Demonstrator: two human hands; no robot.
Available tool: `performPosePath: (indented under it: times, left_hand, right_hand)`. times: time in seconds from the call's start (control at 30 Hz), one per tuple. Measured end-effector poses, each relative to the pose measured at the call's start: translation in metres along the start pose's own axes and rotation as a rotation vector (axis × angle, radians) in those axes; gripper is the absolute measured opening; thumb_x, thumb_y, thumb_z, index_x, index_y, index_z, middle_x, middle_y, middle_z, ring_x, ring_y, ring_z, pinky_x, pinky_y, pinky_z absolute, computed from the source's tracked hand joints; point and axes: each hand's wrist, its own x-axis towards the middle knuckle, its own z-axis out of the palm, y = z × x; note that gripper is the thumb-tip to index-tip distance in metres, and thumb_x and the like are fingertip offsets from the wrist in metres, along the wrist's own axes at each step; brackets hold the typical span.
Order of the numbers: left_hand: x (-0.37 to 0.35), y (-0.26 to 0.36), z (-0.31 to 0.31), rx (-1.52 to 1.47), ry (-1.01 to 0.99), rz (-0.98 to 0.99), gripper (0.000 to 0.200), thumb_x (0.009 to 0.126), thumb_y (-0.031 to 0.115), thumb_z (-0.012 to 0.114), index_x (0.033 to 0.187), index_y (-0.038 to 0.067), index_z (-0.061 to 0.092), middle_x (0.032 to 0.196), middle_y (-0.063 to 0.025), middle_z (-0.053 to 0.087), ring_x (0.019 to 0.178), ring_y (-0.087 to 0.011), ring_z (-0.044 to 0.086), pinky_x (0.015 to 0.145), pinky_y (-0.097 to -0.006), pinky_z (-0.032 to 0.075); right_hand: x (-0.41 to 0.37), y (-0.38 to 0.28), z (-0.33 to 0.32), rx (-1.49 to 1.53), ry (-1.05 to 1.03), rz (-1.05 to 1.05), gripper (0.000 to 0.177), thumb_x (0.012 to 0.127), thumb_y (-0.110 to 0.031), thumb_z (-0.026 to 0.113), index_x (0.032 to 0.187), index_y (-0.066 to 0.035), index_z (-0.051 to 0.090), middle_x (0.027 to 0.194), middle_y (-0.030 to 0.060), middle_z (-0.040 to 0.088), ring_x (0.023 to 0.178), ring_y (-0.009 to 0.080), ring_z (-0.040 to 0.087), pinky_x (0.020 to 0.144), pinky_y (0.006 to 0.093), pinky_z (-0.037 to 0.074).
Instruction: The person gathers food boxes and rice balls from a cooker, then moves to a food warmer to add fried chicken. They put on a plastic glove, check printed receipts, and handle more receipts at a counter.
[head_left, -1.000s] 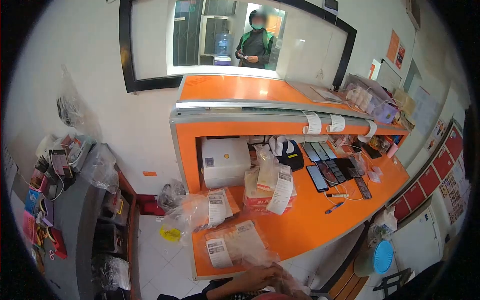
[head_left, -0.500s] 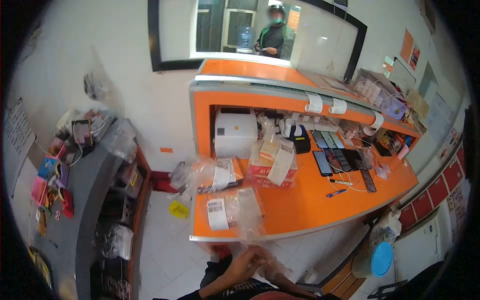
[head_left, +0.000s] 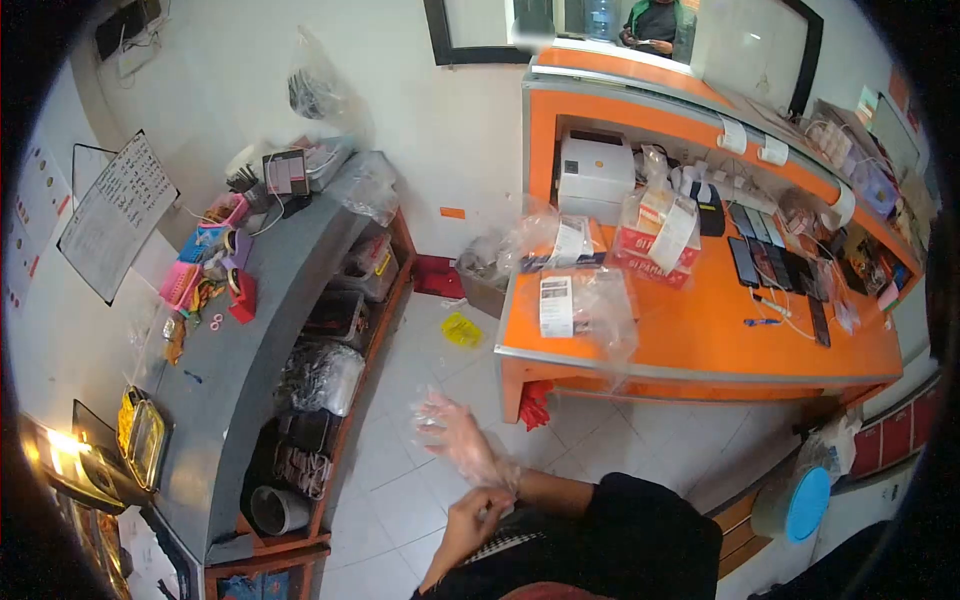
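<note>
My right hand [head_left: 455, 435] reaches out to the left over the tiled floor, inside a clear plastic glove [head_left: 480, 462], with its fingers stretched and apart. It holds nothing. My left hand [head_left: 475, 522] is bare and closed at the right wrist, its fingers pinching the cuff of the glove. Neither hand touches the orange counter [head_left: 560, 365]. Near its left end lies a clear plastic package with a white label [head_left: 557, 307], and behind that are another wrapped package [head_left: 575, 240] and red-and-white boxes [head_left: 655, 245].
A grey curved counter [head_left: 265, 270] with shelves below runs along the left, with a lit appliance [head_left: 85, 460] at its near end. Several phones [head_left: 770, 250] and a white printer [head_left: 597, 170] are on the orange counter. A person [head_left: 655, 25] stands beyond the window. A blue-lidded bucket [head_left: 805, 505] stands right.
My view has turned left and down. My hands were together near the orange counter's front edge; now the right one is extended left, with the left at its wrist.
</note>
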Motion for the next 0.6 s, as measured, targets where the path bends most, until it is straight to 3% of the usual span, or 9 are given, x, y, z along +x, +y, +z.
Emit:
performPosePath:
  times: [0.1, 0.2, 0.27, 0.33, 0.4, 0.43, 0.53, 0.57, 0.6]
  left_hand:
    - [-0.062, -0.016, -0.036, -0.055, 0.074, -0.100, 0.009, 0.075, 0.003, 0.059, 0.083, 0.000, 0.056, 0.083, -0.0110, 0.058, 0.074, -0.0196, 0.057, 0.064, -0.0283, 0.046]
    - [-0.130, -0.034, -0.091, -0.134, 0.386, -0.092, 0.019, 0.079, 0.015, 0.057, 0.090, 0.000, 0.053, 0.089, -0.0104, 0.053, 0.077, -0.0191, 0.052, 0.066, -0.0257, 0.042]
    - [-0.165, -0.039, -0.120, -0.130, 0.847, -0.071, 0.030, 0.082, 0.028, 0.052, 0.094, 0.000, 0.050, 0.093, -0.0091, 0.048, 0.079, -0.0170, 0.047, 0.067, -0.0226, 0.038]
    - [-0.194, -0.051, -0.161, 0.313, 1.099, 0.018, 0.030, 0.085, 0.030, 0.046, 0.091, 0.001, 0.049, 0.094, -0.0091, 0.049, 0.081, -0.0154, 0.046, 0.067, -0.0220, 0.037]
    - [-0.245, -0.086, -0.212, 0.300, 0.954, -0.004, 0.047, 0.086, 0.027, 0.048, 0.123, 0.006, 0.029, 0.118, -0.0138, 0.035, 0.102, -0.0257, 0.039, 0.085, -0.0388, 0.032]
    - [-0.278, -0.113, -0.233, 0.086, 0.935, -0.231, 0.059, 0.086, 0.039, 0.042, 0.131, 0.013, 0.015, 0.130, -0.0178, 0.025, 0.092, -0.0326, 0.052, 0.064, -0.0384, 0.052]
    - [-0.311, -0.095, -0.263, 0.141, 0.859, -0.166, 0.026, 0.087, 0.026, 0.043, 0.087, 0.001, 0.050, 0.090, -0.0082, 0.051, 0.078, -0.0147, 0.047, 0.064, -0.0229, 0.038]
    - [-0.338, -0.103, -0.267, -0.040, 0.861, -0.325, 0.024, 0.087, 0.023, 0.044, 0.081, 0.000, 0.051, 0.083, -0.0078, 0.052, 0.072, -0.0144, 0.049, 0.062, -0.0248, 0.041]
    - [-0.341, -0.076, -0.260, -0.065, 0.998, -0.353, 0.020, 0.085, 0.018, 0.048, 0.078, 0.000, 0.053, 0.075, -0.0072, 0.053, 0.065, -0.0128, 0.049, 0.059, -0.0263, 0.042]
  right_hand:
    - [0.009, 0.055, 0.043, -0.076, -0.135, 0.005, 0.069, 0.079, -0.060, 0.035, 0.134, -0.023, 0.017, 0.135, 0.0005, 0.026, 0.116, 0.0192, 0.034, 0.090, 0.0405, 0.031]
    - [0.003, 0.143, 0.097, -0.014, -0.250, 0.005, 0.065, 0.082, -0.055, 0.035, 0.135, -0.023, 0.015, 0.135, 0.0009, 0.024, 0.116, 0.0193, 0.034, 0.090, 0.0437, 0.029]
    - [-0.016, 0.193, 0.133, -0.038, -0.379, -0.044, 0.055, 0.088, -0.046, 0.032, 0.134, -0.023, 0.015, 0.134, 0.0026, 0.025, 0.114, 0.0193, 0.035, 0.090, 0.0387, 0.033]
    - [-0.039, 0.235, 0.165, -0.017, -0.539, 0.010, 0.055, 0.088, -0.045, 0.032, 0.134, -0.023, 0.015, 0.133, 0.0028, 0.026, 0.114, 0.0186, 0.035, 0.090, 0.0382, 0.033]
    - [-0.070, 0.277, 0.187, 0.083, -0.702, 0.197, 0.054, 0.088, -0.045, 0.032, 0.134, -0.023, 0.016, 0.132, 0.0031, 0.028, 0.114, 0.0179, 0.036, 0.090, 0.0377, 0.033]
    - [-0.083, 0.294, 0.197, 0.136, -0.777, 0.312, 0.054, 0.088, -0.045, 0.033, 0.134, -0.023, 0.016, 0.131, 0.0032, 0.029, 0.114, 0.0176, 0.036, 0.090, 0.0375, 0.033]
    - [-0.101, 0.329, 0.218, 0.145, -0.910, 0.651, 0.054, 0.088, -0.045, 0.033, 0.134, -0.022, 0.016, 0.129, 0.0036, 0.032, 0.113, 0.0165, 0.036, 0.090, 0.0367, 0.033]
    - [-0.096, 0.335, 0.225, 0.083, -0.932, 0.830, 0.056, 0.088, -0.044, 0.033, 0.135, -0.021, 0.014, 0.124, 0.0034, 0.038, 0.111, 0.0151, 0.039, 0.089, 0.0343, 0.033]
    - [-0.103, 0.343, 0.232, 0.038, -1.056, 0.654, 0.080, 0.074, -0.062, 0.041, 0.135, -0.019, 0.014, 0.129, 0.0035, 0.033, 0.112, 0.0188, 0.038, 0.089, 0.0360, 0.031]
